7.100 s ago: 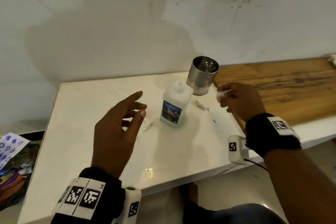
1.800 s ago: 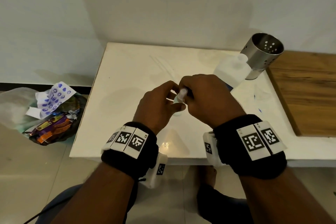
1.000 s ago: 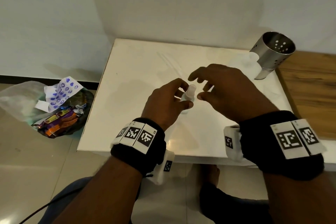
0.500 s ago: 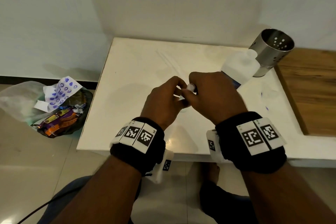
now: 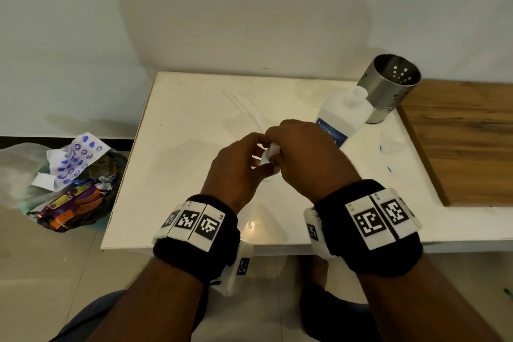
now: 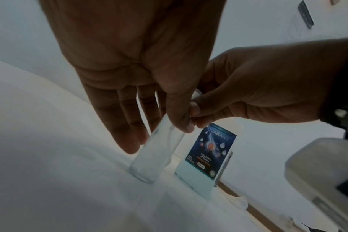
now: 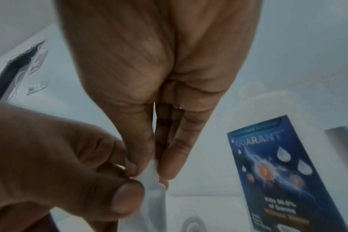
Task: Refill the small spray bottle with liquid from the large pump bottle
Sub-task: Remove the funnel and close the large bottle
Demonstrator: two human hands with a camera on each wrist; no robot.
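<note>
**Both hands back on the small spray bottle**

Compared with a second earlier: right hand (image 5: 311, 158) no longer spread open beside the bottle, but closed in over its top, much as half a second before. Left hand (image 5: 236, 166) unchanged in place, thumb and fingers curled round the upper body of the small spray bottle (image 6: 155, 155). Right thumb and fingertips (image 7: 169, 158) pinched on the white spray cap (image 7: 151, 172).

From the head view, bottle almost wholly hidden between the hands, only a sliver of cap visible. Whether the cap was screwed on or loose: impossible to tell. Liquid level in the clear bottle not readable either.

Bottle upright on the white table (image 5: 188, 125), base touching the surface. Large pump bottle (image 5: 344, 114) just behind, blue-labelled, neck bare, contents unclear. Perforated steel holder (image 5: 388, 89) beside it, interior showing nothing. Bag of rubbish (image 5: 69, 186) on the floor.
</note>
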